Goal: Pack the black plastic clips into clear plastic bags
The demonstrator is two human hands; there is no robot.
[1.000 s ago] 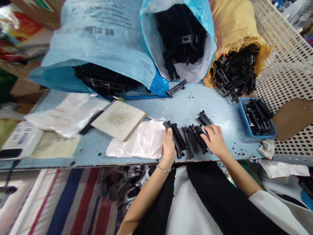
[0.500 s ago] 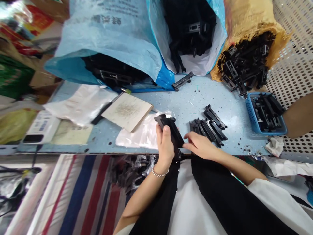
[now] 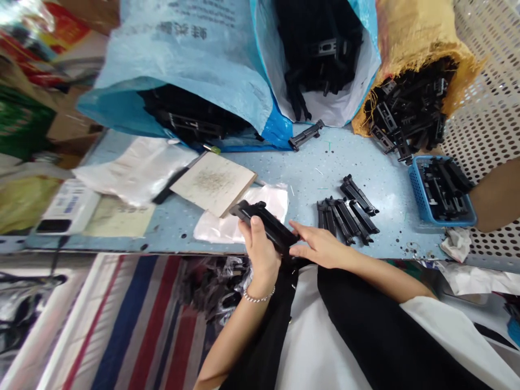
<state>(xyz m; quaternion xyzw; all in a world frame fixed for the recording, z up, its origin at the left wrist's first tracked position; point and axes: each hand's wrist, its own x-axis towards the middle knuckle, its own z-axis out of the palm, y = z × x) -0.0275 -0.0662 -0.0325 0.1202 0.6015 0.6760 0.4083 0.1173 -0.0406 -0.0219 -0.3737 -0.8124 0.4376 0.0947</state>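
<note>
My left hand [image 3: 262, 250] is wrapped round long black plastic parts [image 3: 270, 225], its thumb lying on top. These parts seem to be a small bundle; how many cannot be told. At their lower right end, the fingers and thumb of my right hand [image 3: 319, 245] close about the tip, which they partly hide. To the right of my hands, several similar black plastic pieces [image 3: 345, 216] lie side by side on the light blue worktop [image 3: 309, 173]. A clear plastic bag [image 3: 219, 226] lies flat just left of the held parts.
Two blue sacks [image 3: 182, 59] and a yellow woven sack [image 3: 410, 32] with black parts stand along the back. One loose piece [image 3: 305, 135] lies before them. At right is a blue basket [image 3: 414, 187] of parts. A square board [image 3: 213, 181] and a white device [image 3: 71, 208] are at left.
The held parts have moved left with my left hand and now lie flatter. My right hand has followed left and is now at their end.
</note>
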